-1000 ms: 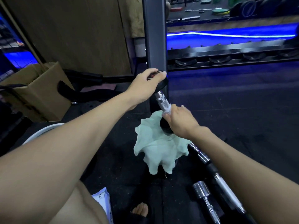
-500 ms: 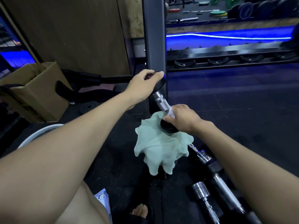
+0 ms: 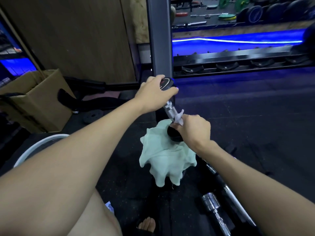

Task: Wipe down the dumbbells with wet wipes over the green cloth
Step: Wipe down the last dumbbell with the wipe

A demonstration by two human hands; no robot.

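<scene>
Head view looks down on a dumbbell standing tilted, its lower black end resting on the green cloth, which is draped in a bunched mound on the dark rubber floor. Left hand curls over the upper black end and grips it, fingers wrapped round the rim. Right hand is clenched round the low part of the knurled chrome handle just above the lower end, pinching a white wipe against the metal (a corner of it sticks up past the thumb). More chrome bars lie on the floor near the right forearm, just beside the cloth's right edge. A cardboard box sits well apart at the left, a white curved rim shows under the left arm, and a dark upright post rises just behind the dumbbell, with a rack to its right
</scene>
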